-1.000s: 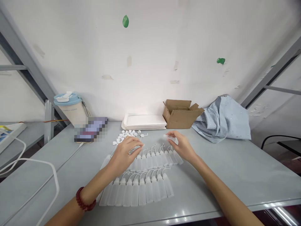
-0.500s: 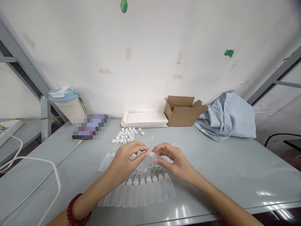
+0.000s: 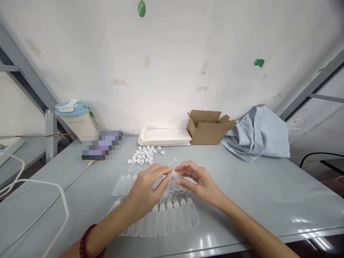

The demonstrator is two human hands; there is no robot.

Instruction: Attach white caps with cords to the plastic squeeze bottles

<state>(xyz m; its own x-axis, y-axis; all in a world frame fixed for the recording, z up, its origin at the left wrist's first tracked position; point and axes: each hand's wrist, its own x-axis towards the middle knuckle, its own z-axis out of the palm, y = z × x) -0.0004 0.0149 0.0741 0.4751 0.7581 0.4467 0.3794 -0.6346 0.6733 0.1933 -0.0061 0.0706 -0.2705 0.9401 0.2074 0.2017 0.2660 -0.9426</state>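
Observation:
Between my hands, a small translucent plastic bottle (image 3: 177, 176) is tilted with its neck toward the left. My right hand (image 3: 200, 184) is closed around it with thumb and fingers. At the neck end, my left hand (image 3: 150, 184) pinches thumb and fingertips together; what they grip is too small and hidden to tell. Below, a front row of similar squeeze bottles (image 3: 162, 221) lies flat, each with a thin white strap or tube at its neck. A back row of such bottles (image 3: 126, 184) is partly covered by my hands.
Several loose white caps (image 3: 141, 154) lie behind my left hand. Along the wall are a stack of white envelopes (image 3: 166, 136), an open cardboard box (image 3: 211, 133) and a blue cloth bag (image 3: 258, 138). On the left are a phone (image 3: 103, 145), a lidded cup (image 3: 76, 122) and a white cable (image 3: 64, 204).
My left hand has turned slightly, its fingertips shifting a little right at the bottle's neck. The right hand keeps its hold, almost unmoved. The view has shifted slightly.

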